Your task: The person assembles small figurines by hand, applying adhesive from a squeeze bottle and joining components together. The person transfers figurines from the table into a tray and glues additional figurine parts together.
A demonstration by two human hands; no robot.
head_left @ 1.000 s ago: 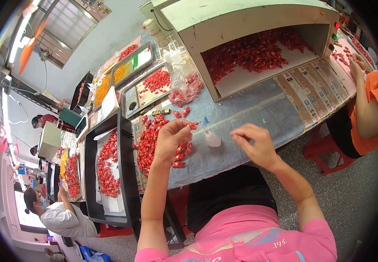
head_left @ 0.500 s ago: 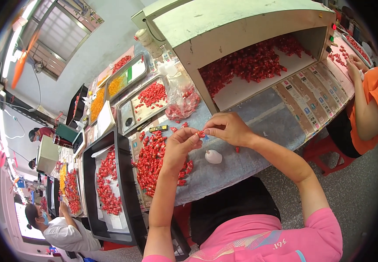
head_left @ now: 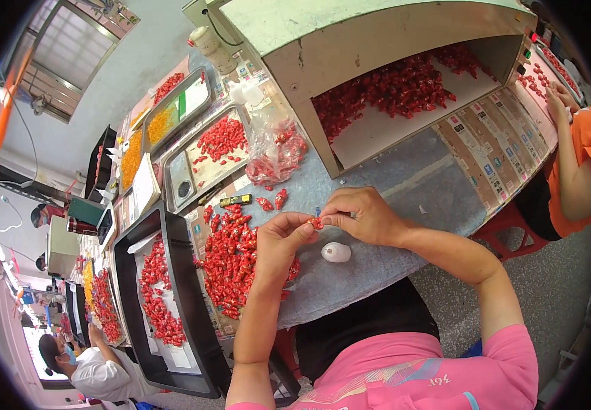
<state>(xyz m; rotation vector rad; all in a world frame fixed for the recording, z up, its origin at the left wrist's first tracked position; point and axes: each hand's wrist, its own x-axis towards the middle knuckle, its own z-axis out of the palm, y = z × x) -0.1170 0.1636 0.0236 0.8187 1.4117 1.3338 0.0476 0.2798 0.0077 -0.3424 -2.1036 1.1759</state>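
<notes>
In front of me, my left hand point(head_left: 283, 239) pinches a small shiny red piece point(head_left: 316, 223) with gold marks between thumb and fingertips. My right hand point(head_left: 362, 217) grips the same piece from the other side, thumb against forefinger. Its exact kind is too small to make out. Just below the fingers, a small white squeeze bottle point(head_left: 336, 253) lies on the blue-grey table cover. Left of my left hand spreads a pile of similar red pieces point(head_left: 230, 256), partly hidden behind the hand. A few loose red pieces point(head_left: 280, 199) lie beyond it.
A black tray point(head_left: 185, 273) of red pieces stands at the left. Behind are metal trays point(head_left: 204, 179), a plastic bag point(head_left: 276, 158) and a yellow-black small object point(head_left: 235, 201). A large metal box point(head_left: 295, 89) holds more red pieces. People sit at right and far left.
The view has shifted slightly, so the surroundings sit differently in the picture. Both hands still hold the red piece, with a slight change in finger position.
</notes>
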